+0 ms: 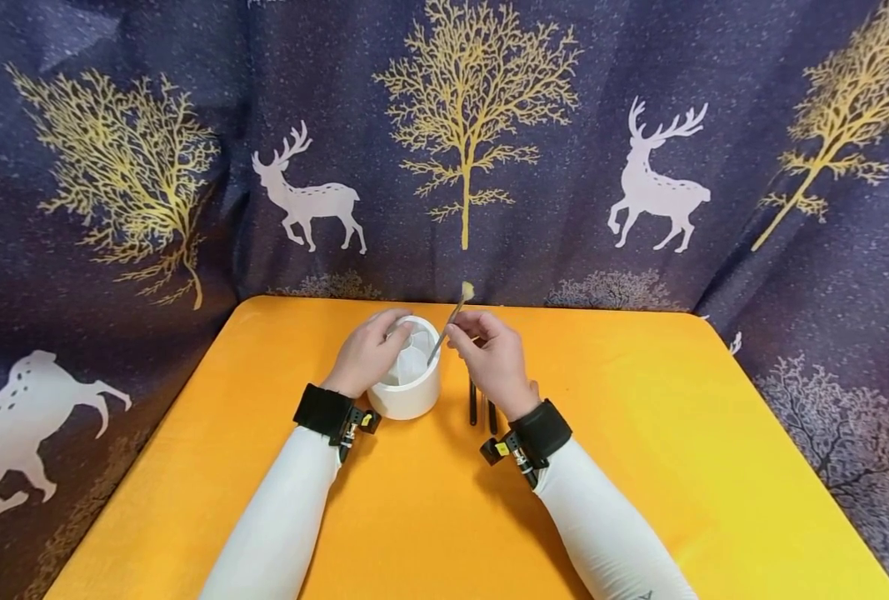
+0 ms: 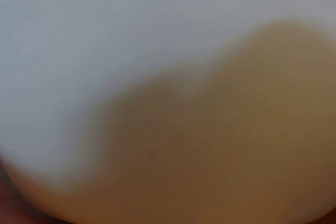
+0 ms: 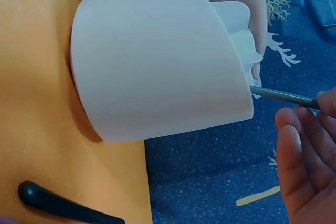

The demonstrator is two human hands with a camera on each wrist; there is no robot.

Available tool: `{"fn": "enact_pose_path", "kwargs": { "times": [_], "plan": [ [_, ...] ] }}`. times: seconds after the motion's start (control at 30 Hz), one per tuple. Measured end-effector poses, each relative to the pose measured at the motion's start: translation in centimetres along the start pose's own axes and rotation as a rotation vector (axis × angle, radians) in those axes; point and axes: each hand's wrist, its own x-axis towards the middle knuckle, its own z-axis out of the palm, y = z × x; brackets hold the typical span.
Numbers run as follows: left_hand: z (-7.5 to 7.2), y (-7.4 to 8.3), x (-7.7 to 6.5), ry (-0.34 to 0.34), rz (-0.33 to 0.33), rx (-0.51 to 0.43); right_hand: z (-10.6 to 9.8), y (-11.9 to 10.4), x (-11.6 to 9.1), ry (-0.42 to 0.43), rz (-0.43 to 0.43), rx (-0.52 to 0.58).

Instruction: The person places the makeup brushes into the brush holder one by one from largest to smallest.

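A white round holder [image 1: 407, 402] with inner dividers stands upright on the table. My left hand [image 1: 365, 354] grips it at its left and far side, the thumb over the rim. Between thumb and fingertips, my right hand [image 1: 495, 358] pinches a thin brush [image 1: 458, 309] with pale yellow bristles pointing up. The lower end of the brush's grey handle [image 3: 283, 96] is inside the holder's rim, at the right side; its tip is hidden in the right wrist view. Only a blurred white surface and skin fill the left wrist view.
Slim tools with black handles [image 1: 473, 406] lie on the orange table [image 1: 609, 433] below my right hand, partly covered by it. One black handle [image 3: 68, 203] shows near the holder in the right wrist view. Behind the table hangs a dark curtain [image 1: 556, 192] with deer and trees.
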Motion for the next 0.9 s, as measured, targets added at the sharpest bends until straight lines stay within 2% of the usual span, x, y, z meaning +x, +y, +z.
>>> {"fn": "enact_pose_path", "kwargs": {
  "times": [0.23, 0.53, 0.9],
  "plan": [
    [0.2, -0.1, 0.1, 0.011, -0.006, 0.007, -0.1, 0.3, -0.1, -0.061, -0.046, -0.106],
    [0.3, 0.0, 0.2, 0.016, -0.004, 0.003, -1.9, 0.7, 0.7, -0.089, 0.110, -0.125],
    [0.2, 0.1, 0.1, 0.023, -0.004, 0.010, -4.3, 2.0, 1.1, -0.042, 0.148, -0.231]
  ]
}}
